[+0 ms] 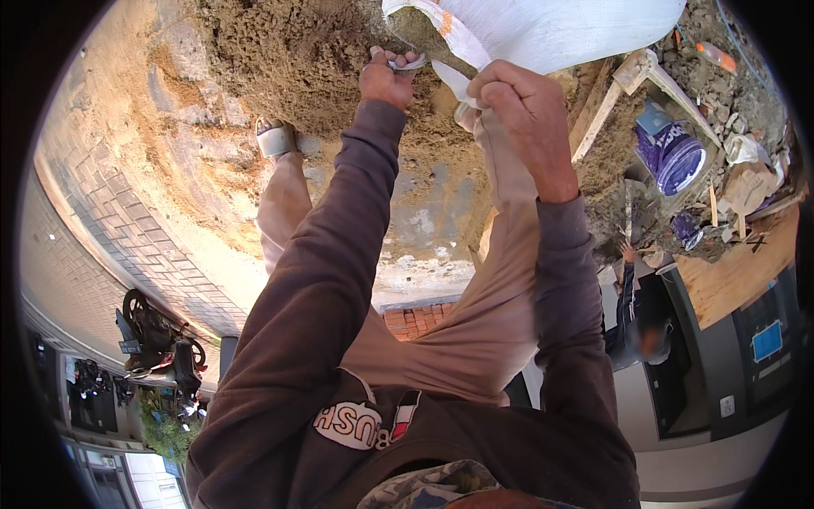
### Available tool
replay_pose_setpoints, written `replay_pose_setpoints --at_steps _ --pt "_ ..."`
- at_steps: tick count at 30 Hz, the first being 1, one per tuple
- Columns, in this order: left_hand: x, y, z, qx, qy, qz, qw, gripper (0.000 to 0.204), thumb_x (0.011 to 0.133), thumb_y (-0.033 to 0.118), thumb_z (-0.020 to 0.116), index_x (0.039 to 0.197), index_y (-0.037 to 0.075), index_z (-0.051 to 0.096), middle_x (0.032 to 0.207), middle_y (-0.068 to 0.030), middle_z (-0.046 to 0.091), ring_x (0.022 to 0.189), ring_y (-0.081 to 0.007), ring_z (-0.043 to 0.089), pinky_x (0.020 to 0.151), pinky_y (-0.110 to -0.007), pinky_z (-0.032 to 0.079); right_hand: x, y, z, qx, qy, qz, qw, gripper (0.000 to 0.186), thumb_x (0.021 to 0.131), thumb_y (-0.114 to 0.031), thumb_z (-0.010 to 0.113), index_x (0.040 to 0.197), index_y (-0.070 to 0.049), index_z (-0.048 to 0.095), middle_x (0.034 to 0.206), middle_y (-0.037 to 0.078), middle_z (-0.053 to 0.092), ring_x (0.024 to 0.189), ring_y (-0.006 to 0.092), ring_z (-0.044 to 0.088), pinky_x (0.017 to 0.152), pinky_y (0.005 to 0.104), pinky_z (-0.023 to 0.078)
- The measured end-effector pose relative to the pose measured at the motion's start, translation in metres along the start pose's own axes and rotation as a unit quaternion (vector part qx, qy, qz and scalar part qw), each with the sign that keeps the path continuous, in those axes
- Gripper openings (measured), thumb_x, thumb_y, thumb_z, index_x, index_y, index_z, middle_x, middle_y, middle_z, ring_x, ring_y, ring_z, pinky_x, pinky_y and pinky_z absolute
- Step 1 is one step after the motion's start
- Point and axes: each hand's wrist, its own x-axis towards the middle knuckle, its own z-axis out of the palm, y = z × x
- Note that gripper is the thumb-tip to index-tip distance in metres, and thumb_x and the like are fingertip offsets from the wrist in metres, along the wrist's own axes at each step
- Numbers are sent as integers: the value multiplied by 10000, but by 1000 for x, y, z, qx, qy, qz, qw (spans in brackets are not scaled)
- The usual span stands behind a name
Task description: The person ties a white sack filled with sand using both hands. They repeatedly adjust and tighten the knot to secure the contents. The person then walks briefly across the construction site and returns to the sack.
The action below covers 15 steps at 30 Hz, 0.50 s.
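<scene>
A large white woven sack (pixel 568 32) lies at the top, its mouth turned toward a heap of damp brown sand (pixel 280 55). My right hand (pixel 527 114) is closed in a fist round a gathered white flap at the sack's edge. To its left, my left hand (pixel 388 82) pinches a small white strip (pixel 411 63) just above the sand. Whether that strip joins the sack I cannot tell. A short gap separates the two white ends between my hands. Both forearms reach forward in dark sleeves.
My sandalled left foot (pixel 275 138) stands at the sand's edge. On the right are a wooden frame (pixel 632 75), a blue-purple bucket (pixel 674 159) on its side, an orange-labelled bottle (pixel 716 57) and rubble. Another person (pixel 638 327) is farther right; a parked motorcycle (pixel 161 339) stands left.
</scene>
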Motion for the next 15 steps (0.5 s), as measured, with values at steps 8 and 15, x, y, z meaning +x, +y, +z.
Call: replay_pose_setpoints --at_steps 8,15 --pt "-21 -4 3 174 23 71 982 293 1029 248 414 992 -12 543 1081 -229 618 1040 -343 595 955 -515 499 1 24 55 -204 -64 -28 976 481 810 -128 544 1288 -76 534 843 192 648 783 343 624 700 438 483" --pt "-38 4 -4 746 -49 245 617 274 841 186 668 1058 21 642 914 -165 692 852 -324 670 773 -454 522 14 32 32 -303 7 108 947 481 812 -77 524 1292 -99 539 936 192 674 887 367 636 769 473 494"
